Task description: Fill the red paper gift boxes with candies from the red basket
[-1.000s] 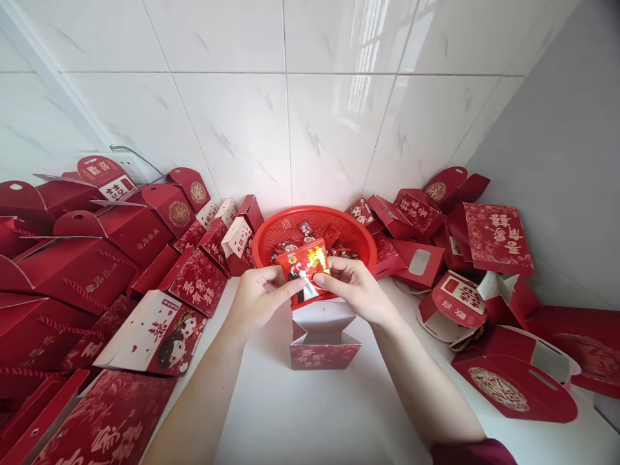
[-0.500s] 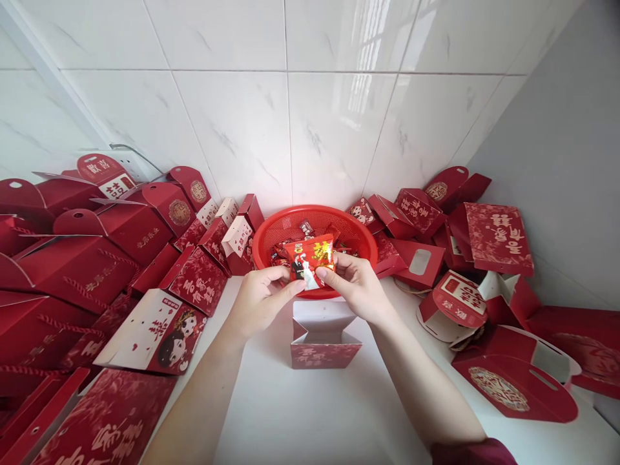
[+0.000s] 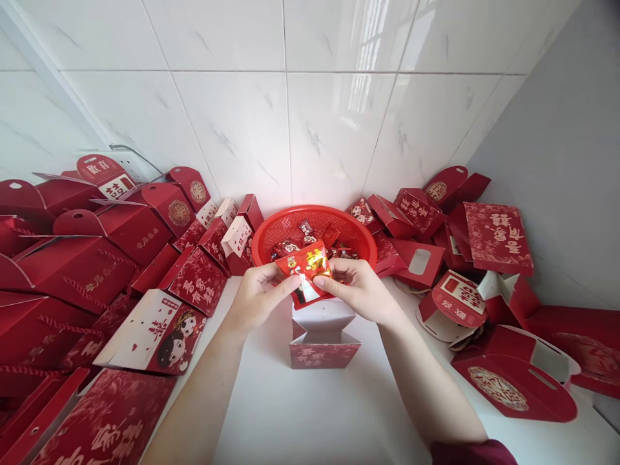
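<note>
A shiny red packet (image 3: 306, 268) with gold print and a white figure is pinched between both hands. My left hand (image 3: 259, 294) grips its left edge, thumb on the front. On its right side, my right hand (image 3: 356, 287) closes with the thumb on the front too. Just below the packet, a small red box (image 3: 325, 355) stands on the white table with its top open and its pale inside showing. Behind the hands sits a red plastic basket (image 3: 268, 226) holding several small wrapped candies (image 3: 332, 234).
Red boxes (image 3: 121, 226) and bags crowd the left side, one white-faced box (image 3: 140, 329) near my left forearm. More red boxes (image 3: 501, 236) lie on the right, with an open one (image 3: 513, 374) by my right forearm. A tiled wall (image 3: 232, 129) rises behind.
Both hands have moved slightly down and toward me with the red packet, which is now tilted and overlaps the open box's raised back flap. More of the basket's candies show.
</note>
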`<state>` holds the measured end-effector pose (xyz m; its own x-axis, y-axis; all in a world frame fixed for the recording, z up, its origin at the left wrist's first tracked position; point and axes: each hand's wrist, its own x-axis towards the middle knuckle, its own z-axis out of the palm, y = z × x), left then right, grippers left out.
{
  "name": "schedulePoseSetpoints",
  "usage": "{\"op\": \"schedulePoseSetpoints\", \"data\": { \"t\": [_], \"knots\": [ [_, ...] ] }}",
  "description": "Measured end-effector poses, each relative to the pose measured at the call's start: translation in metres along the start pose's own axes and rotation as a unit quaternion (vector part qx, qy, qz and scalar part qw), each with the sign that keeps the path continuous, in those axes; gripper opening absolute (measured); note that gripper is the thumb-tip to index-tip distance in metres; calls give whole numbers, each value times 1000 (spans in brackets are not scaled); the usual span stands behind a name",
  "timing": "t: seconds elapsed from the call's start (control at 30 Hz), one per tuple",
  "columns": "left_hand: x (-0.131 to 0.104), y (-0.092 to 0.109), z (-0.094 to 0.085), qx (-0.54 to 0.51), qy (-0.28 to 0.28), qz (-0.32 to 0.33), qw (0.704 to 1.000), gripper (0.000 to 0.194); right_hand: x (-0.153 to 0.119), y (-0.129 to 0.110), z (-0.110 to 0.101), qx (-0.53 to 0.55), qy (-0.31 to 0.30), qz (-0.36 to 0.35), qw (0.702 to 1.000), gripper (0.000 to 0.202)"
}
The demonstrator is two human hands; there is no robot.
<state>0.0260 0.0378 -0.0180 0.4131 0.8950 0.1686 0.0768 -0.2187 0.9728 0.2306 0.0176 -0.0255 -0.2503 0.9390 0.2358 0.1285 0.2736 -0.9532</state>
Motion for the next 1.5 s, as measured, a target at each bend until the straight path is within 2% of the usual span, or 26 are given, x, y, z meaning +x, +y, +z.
{"op": "schedulePoseSetpoints", "data": {
  "t": [0.1,0.33,0.5,0.6,0.67,0.77,0.87,1.03,1.2,1.27,1.33,1.4,1.5],
  "knots": [
    [0,-3,-2,-39,13,-14,999,26,-1,-1,1,-4,-5,2,1000,32],
    [-1,-10,-4,35,45,-29,998,25,0,2,5,-14,12,-6,1000,30],
    [-1,-3,-3,32,-1,12,999,33,-3,-1,2,-39,40,-31,998,30],
    [-2,4,-5,109,-37,48,992,33,-8,-3,-4,-45,88,-49,994,26],
    [-4,7,-7,196,-82,58,976,20,-12,-4,-10,-39,123,-62,990,23],
    [-7,12,-5,296,-202,50,932,11,-20,-7,-18,-18,166,-101,981,15],
    [-14,16,0,352,-288,24,890,23,-27,-13,-26,-11,183,-169,968,8],
    [-31,25,10,411,-311,13,857,47,-37,-20,-35,-11,206,-263,942,17],
    [-41,26,11,457,-276,25,845,54,-45,-24,-36,-17,227,-298,927,12],
    [-38,24,9,455,-259,25,852,54,-47,-27,-35,-28,203,-308,929,11],
    [-33,24,5,440,-247,21,863,52,-46,-29,-32,-66,139,-287,945,15],
    [-27,25,1,419,-244,13,874,49,-42,-31,-28,-147,17,-238,960,19],
    [-22,27,-3,403,-244,2,882,52,-35,-29,-20,-279,-172,-156,932,23]
  ]
}}
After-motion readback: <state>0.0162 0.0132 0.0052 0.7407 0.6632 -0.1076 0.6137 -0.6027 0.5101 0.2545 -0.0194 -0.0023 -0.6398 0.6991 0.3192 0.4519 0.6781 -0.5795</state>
